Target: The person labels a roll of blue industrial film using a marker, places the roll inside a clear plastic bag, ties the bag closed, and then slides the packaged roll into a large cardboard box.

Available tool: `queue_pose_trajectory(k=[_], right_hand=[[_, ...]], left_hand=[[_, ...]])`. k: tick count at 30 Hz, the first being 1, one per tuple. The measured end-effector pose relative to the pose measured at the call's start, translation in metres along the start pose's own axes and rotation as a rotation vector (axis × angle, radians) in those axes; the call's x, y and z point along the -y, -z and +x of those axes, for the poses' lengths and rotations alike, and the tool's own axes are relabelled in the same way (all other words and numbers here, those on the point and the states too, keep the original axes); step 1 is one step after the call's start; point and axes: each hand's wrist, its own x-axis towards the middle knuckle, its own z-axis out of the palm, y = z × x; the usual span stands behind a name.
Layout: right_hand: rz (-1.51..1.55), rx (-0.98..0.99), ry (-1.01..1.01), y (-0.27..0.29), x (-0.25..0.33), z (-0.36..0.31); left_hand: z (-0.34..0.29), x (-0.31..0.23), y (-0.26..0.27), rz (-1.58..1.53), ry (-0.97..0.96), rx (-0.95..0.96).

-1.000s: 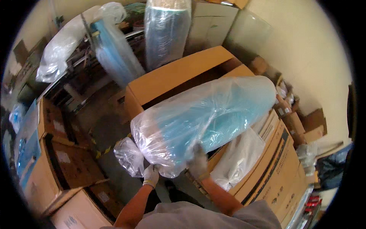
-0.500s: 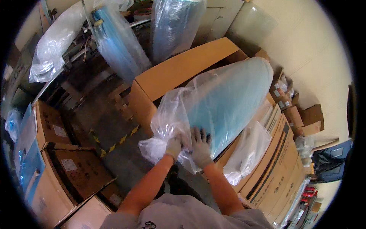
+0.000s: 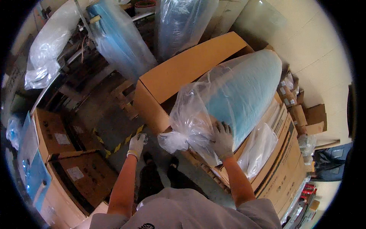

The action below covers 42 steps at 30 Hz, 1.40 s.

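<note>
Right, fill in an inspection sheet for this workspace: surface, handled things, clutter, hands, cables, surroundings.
Surface: grey floor with black-and-yellow tape.
Handled things: blue bundle in clear plastic beside the open carton; its gathered end faces the person.
Clutter: smaller plastic-wrapped piece on the right-hand cartons; opened box near the wall.
Hands: both gloved; right hand on the bundle, fingers extended; left hand off it, grip unclear.
Cables: nothing seen for certain.
Surroundings: wrapped roll at the back, left-hand cartons, pale wall.
</note>
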Motion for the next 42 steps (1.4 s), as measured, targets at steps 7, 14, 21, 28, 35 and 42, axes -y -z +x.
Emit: queue_pose_trajectory(k=[7, 14, 21, 28, 35, 42], right_hand=[[0.049, -0.231, -0.351, -0.041, 0.032, -0.065], [0.01, -0.247, -0.671, -0.06, 0.051, -0.05], [-0.024, -0.185, -0.734, -0.051, 0.066, -0.027], [-0.09, -0.039, -0.602, -0.029, 0.098, 0.029], [0.048, -0.252, -0.653, -0.023, 0.052, -0.015], [0.016, -0.316, -0.618, -0.041, 0.068, 0.028]], left_hand=[[0.154, -0.01, -0.031, 0.017, 0.132, 0.134], [0.266, -0.039, -0.086, 1.353, -0.342, 0.012], [0.302, -0.018, -0.109, 1.624, -0.533, 0.068], [0.322, -0.04, -0.098, 1.716, -0.857, -0.033], [0.327, -0.196, 0.016, 1.31, -0.966, -0.148], [0.392, -0.273, 0.077, 1.053, -0.667, -0.273]])
